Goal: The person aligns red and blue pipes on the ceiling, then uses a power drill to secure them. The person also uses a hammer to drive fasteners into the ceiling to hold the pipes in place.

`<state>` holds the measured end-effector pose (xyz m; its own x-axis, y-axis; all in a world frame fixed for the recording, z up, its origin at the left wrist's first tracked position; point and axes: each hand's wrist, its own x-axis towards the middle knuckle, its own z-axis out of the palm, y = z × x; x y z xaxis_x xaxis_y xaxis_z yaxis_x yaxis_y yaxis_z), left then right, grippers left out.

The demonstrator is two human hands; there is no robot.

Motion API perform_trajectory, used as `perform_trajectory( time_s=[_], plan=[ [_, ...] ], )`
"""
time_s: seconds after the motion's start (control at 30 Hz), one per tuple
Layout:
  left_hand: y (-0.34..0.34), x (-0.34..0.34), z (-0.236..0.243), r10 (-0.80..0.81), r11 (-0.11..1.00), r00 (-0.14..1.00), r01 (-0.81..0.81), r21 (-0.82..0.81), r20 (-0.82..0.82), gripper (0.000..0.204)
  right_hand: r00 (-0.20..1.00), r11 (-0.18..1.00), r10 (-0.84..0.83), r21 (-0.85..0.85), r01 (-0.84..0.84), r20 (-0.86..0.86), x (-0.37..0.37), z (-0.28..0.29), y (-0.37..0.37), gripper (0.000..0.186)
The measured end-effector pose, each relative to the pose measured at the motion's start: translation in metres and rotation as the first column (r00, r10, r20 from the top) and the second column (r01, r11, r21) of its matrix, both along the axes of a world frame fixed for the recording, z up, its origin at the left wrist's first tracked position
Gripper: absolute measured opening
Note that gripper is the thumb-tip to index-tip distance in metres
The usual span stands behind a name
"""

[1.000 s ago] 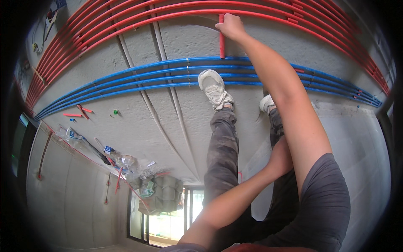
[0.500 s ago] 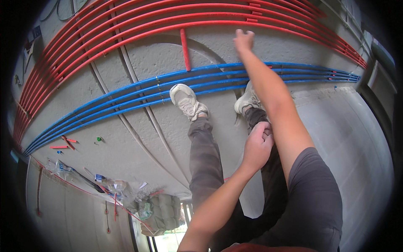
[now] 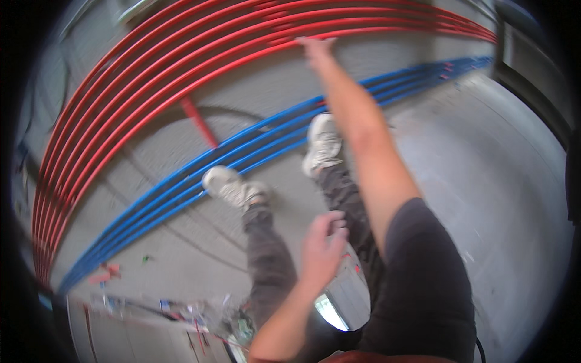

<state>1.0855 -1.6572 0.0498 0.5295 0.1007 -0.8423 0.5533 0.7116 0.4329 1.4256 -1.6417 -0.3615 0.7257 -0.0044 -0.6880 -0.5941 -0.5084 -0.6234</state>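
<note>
My right hand [image 3: 316, 49] reaches far forward with its fingers spread, at the edge of the lowest red pipe [image 3: 230, 65]. Whether the fingertips touch the pipe I cannot tell. Close to my right leg hangs my left hand [image 3: 324, 245], blurred, its fingers curled in; what is inside them, if anything, is hidden. Several red pipes run in bent parallel lines across the far side. Nearer to me lies a bundle of blue pipes [image 3: 175, 192], just past my white shoes [image 3: 229, 186]. A short red pipe piece [image 3: 198, 123] lies between the two bundles.
Short red pieces [image 3: 104, 275] and a small green part [image 3: 146, 259] lie on the floor at left. Plastic bags and mixed items [image 3: 181, 308] lie along the lower left. A smooth grey surface [image 3: 484, 181] spreads at right.
The view has turned, so the pipes now slope more steeply and my shoes sit further left. My right hand is now against the red pipes' edge; the left stays curled.
</note>
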Motion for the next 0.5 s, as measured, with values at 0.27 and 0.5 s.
perform_trajectory(
  time_s=[0.27, 0.5],
  plan=[
    [-0.002, 0.006, -0.010, 0.015, 0.999, 0.999, -0.017, -0.034, -0.048, 0.029, 0.991, 0.984, -0.112, -0.134, 0.121, 0.069, -0.014, 0.028, 0.028, 0.126],
    [-0.015, 0.012, -0.012, -0.021, 0.999, 0.999, 0.020, -0.027, -0.044, 0.031, 0.994, 0.991, -0.030, -0.126, 0.044, 0.108, -0.006, 0.018, 0.028, 0.131]
  ],
)
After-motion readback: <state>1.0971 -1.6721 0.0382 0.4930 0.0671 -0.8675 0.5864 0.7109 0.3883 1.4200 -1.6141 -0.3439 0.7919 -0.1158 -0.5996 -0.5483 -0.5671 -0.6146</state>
